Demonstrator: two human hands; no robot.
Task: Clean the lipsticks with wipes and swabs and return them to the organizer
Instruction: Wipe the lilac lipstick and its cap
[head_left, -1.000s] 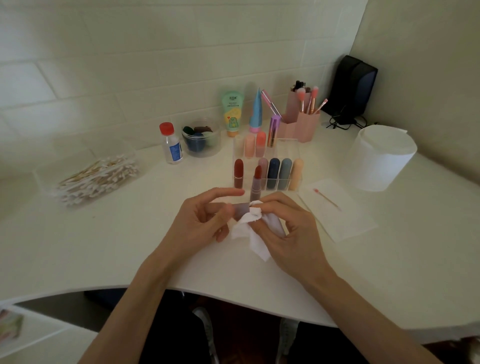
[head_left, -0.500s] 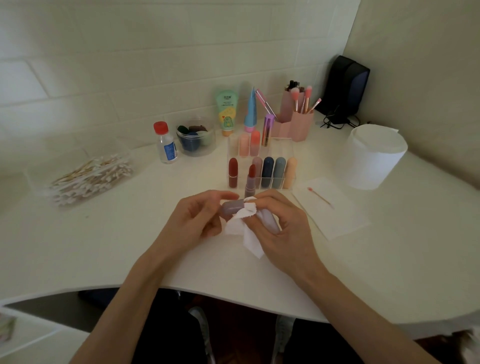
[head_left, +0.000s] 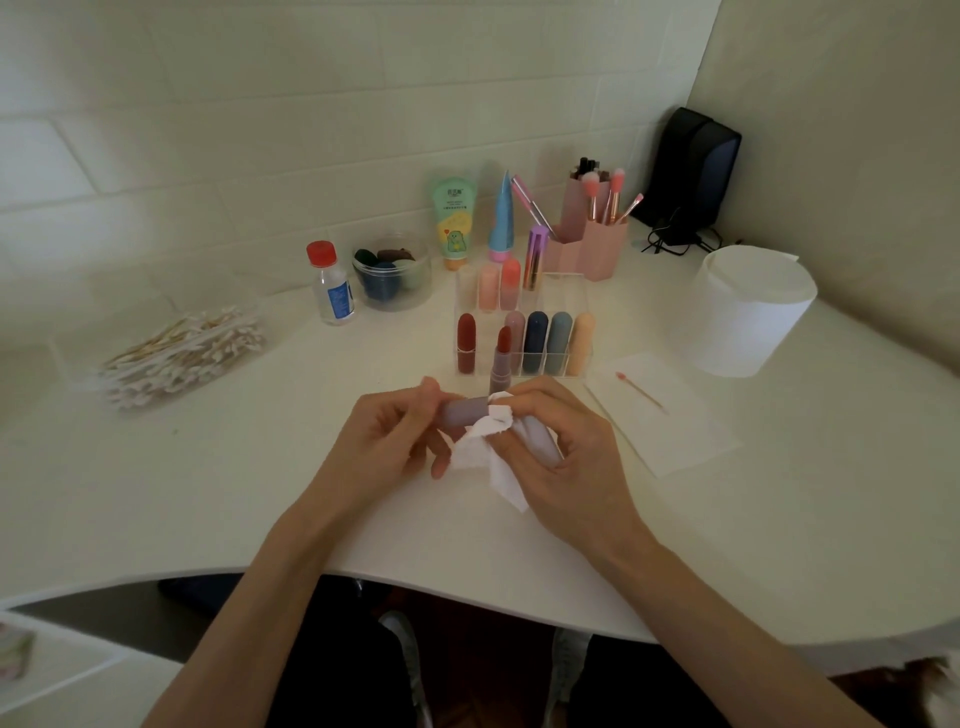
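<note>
1. Head view is showing both hands working low over the white desk (head_left: 249, 493), just in front of the clear organizer (head_left: 566, 299).
2. Left hand (head_left: 389, 441) is pinching the left end of a lavender case (head_left: 462, 411), which is lying sideways just above the desk.
3. Right hand (head_left: 571, 457) is gripping a white wipe (head_left: 488, 447) bunched round the middle of the case, with its fingers also curling over the case's right end.
4. An uncapped lipstick (head_left: 501, 358) is standing on the desk just in front of the organizer with its red bullet exposed. The case is probably its cap.
5. Progress, as a judgement: mid-task.
   - The front-row lipsticks (head_left: 535, 340) and back-row lipsticks (head_left: 510, 283) are sitting capped in their slots, but which ones are already cleaned cannot be told.
   - A used swab (head_left: 641, 391) is lying on a paper sheet (head_left: 675, 431), which suggests swab work is done for at least one lipstick.
   - Remaining for this lipstick: finish wiping, recap it, and put it back in a slot.
6. Room for moving:
   - The desk's curved front edge is running just under both wrists.
   - Open desk is lying to the left, toward the swab box (head_left: 176, 353).
   - The sheet is near on the right, and the tissue roll (head_left: 748, 312) is well apart.
   - The standing lipstick is just beyond the knuckles and looks easy to topple.
</note>
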